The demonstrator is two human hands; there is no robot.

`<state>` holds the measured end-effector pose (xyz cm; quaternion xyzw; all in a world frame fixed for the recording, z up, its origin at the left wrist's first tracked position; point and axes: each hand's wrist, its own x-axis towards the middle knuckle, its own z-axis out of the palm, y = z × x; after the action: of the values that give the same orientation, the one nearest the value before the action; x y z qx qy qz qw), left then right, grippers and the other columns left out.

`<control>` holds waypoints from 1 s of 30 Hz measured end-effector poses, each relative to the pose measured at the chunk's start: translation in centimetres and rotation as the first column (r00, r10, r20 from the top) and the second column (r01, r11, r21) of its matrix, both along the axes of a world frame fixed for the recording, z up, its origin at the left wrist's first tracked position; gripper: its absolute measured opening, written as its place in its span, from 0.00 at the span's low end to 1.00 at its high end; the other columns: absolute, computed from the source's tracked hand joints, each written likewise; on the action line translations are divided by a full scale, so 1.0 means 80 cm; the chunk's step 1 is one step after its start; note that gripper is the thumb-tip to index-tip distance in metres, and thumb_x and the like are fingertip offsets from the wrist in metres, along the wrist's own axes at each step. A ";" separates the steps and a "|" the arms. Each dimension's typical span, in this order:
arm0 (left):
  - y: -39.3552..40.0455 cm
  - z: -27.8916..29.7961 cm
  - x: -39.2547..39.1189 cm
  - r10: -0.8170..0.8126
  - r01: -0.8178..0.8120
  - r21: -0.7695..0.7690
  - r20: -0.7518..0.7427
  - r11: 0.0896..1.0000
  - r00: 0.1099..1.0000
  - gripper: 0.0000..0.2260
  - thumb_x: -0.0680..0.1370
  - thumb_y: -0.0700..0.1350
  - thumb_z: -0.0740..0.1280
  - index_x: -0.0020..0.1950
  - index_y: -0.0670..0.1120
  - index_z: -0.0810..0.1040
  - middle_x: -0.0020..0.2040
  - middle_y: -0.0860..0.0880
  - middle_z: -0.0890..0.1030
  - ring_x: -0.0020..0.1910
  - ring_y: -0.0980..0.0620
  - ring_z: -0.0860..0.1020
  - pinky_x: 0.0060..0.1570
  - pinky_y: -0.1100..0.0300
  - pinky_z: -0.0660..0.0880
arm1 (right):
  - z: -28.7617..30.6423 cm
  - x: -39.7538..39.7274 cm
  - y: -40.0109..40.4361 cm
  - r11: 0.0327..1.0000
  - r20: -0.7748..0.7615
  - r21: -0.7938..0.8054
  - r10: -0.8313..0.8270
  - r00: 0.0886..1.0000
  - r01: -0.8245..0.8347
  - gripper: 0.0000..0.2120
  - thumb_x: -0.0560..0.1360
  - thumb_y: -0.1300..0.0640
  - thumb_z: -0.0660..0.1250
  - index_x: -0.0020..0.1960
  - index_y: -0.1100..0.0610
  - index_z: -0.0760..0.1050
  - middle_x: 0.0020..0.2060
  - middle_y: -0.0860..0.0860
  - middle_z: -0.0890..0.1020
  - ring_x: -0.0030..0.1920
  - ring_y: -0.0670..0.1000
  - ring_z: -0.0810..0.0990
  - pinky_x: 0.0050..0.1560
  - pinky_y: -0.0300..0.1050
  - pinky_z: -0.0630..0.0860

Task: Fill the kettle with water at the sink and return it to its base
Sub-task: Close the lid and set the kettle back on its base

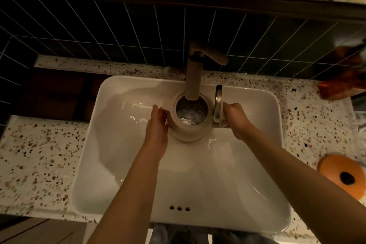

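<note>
Holding the kettle [189, 123] under the tap [193, 77], over the white sink [122, 144].

My right hand [236, 119] is closed around the kettle's handle on its right side, beside the lid [218, 103], which stands flipped up on edge. My left hand [157, 127] lies open and flat against the kettle's left wall, fingers [158, 110] pointing away from me. The spout's end sits just over the open mouth, and water glints inside. The sink rests in a speckled terrazzo counter [39, 150]; an orange round object [341, 174] sits at the right.
</note>
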<state>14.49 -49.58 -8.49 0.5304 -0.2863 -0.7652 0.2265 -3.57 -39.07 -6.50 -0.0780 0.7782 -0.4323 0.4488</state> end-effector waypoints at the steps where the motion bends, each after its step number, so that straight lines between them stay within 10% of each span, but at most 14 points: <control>1: 0.004 0.005 -0.003 0.006 -0.006 0.002 -0.015 1.000 1.000 0.19 0.84 0.55 0.53 0.54 0.47 0.80 0.49 0.53 0.84 0.57 0.54 0.77 0.63 0.58 0.69 | -0.001 -0.001 0.001 1.000 -0.007 0.005 0.003 1.000 -0.003 0.13 0.75 0.56 0.60 0.39 0.64 0.77 0.37 0.61 0.79 0.39 0.57 0.81 0.34 0.46 0.82; 3: 0.008 0.013 -0.006 0.001 -0.001 -0.002 -0.009 1.000 1.000 0.21 0.83 0.56 0.54 0.52 0.45 0.82 0.38 0.56 0.83 0.48 0.55 0.78 0.54 0.62 0.71 | -0.002 0.001 0.000 1.000 -0.022 0.013 0.004 1.000 -0.004 0.14 0.74 0.55 0.60 0.40 0.64 0.78 0.37 0.61 0.80 0.41 0.59 0.81 0.40 0.52 0.82; 9: 0.021 0.014 0.008 0.018 -0.018 0.024 -0.023 1.000 1.000 0.21 0.81 0.56 0.59 0.64 0.43 0.80 0.57 0.47 0.84 0.56 0.52 0.81 0.50 0.61 0.76 | -0.004 0.021 0.020 0.999 -0.036 0.006 0.048 0.998 -0.047 0.20 0.66 0.47 0.61 0.38 0.65 0.77 0.34 0.66 0.76 0.38 0.60 0.78 0.53 0.65 0.77; 15: 0.062 0.030 0.028 0.109 -0.109 -0.010 -0.017 0.994 0.994 0.16 0.78 0.46 0.67 0.63 0.40 0.80 0.55 0.44 0.84 0.54 0.50 0.82 0.49 0.63 0.77 | 0.006 0.049 0.061 0.988 0.039 -0.150 0.029 0.999 -0.023 0.21 0.78 0.56 0.60 0.29 0.62 0.74 0.33 0.64 0.76 0.37 0.59 0.80 0.41 0.44 0.79; 20: 0.096 0.054 0.041 0.118 -0.116 -0.056 0.033 0.992 0.992 0.15 0.78 0.47 0.67 0.62 0.41 0.81 0.59 0.42 0.84 0.60 0.46 0.80 0.58 0.56 0.76 | 0.031 0.061 0.110 0.942 0.035 -0.306 0.155 0.987 -0.137 0.25 0.72 0.46 0.63 0.29 0.67 0.74 0.28 0.68 0.68 0.31 0.64 0.67 0.39 0.55 0.70; 30: 0.185 0.151 0.021 0.090 -0.104 -0.235 -0.066 0.966 0.994 0.28 0.67 0.54 0.73 0.62 0.40 0.81 0.58 0.41 0.84 0.58 0.45 0.82 0.60 0.50 0.77 | 0.103 0.037 0.225 0.802 0.186 -0.592 0.235 0.954 -0.083 0.13 0.61 0.50 0.69 0.26 0.59 0.78 0.25 0.55 0.75 0.29 0.49 0.71 0.33 0.41 0.68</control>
<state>16.19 -34.80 3.60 0.4915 -0.3435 -0.7275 0.3335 -0.63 -21.07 1.72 -0.2208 0.5381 -0.6145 0.5330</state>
